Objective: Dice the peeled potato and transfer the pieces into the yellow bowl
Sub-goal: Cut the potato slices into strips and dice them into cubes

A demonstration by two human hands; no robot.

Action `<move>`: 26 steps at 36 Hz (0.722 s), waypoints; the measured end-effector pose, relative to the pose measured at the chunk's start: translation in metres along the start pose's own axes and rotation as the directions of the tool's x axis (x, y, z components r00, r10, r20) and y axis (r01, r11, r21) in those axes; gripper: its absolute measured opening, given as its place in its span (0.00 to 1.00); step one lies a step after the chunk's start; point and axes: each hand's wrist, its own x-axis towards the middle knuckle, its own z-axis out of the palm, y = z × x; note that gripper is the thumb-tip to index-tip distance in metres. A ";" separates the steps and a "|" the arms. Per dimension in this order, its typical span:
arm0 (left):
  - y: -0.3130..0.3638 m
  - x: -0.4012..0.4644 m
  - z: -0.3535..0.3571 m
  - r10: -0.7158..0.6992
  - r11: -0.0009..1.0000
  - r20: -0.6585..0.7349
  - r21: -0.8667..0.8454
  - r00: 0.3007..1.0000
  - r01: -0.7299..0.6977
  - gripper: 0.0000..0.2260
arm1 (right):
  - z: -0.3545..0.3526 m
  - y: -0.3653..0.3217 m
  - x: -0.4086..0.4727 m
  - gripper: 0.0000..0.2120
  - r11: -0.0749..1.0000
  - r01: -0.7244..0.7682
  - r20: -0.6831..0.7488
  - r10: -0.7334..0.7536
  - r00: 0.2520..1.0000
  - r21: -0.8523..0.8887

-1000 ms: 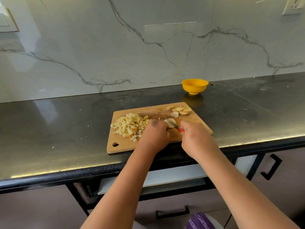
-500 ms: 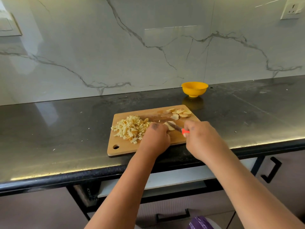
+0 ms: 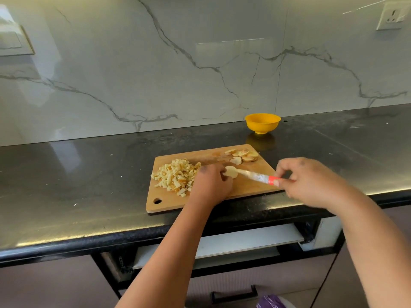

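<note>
On the cutting board [image 3: 249, 190], near its middle, my left hand [image 3: 211, 185] curls its fingers round a pale potato slice [image 3: 230, 172], pinching it against the wood; the slice pokes out just past my fingertips toward the board's right half. My right hand [image 3: 311, 183], over the board's right near corner, grips the red handle of the knife [image 3: 255, 175] between thumb and curled fingers; the blade lies low and slanted, its tip touching the slice; blade blurred, so I cannot tell the edge angle. Diced potato pieces [image 3: 175, 176] sit heaped on the board's left half, just beside my left knuckles, some touching the hand's outer side. More uncut slices [image 3: 242, 154] lie overlapped at the board's far right corner, apart from both hands. Yellow bowl [image 3: 262, 123] stands on the black counter [image 3: 77, 174] beyond that far right corner, close to the marble wall [image 3: 155, 74], well apart from my hands; its inside is hidden from this angle. Board's round hanging hole sits at the near left corner.
</note>
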 end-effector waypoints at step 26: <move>-0.002 0.040 -0.028 0.139 0.990 0.444 -0.084 0.885 -0.113 0.24 | 0.041 0.035 0.025 0.02 0.992 0.084 -0.229 -0.061 0.971 0.092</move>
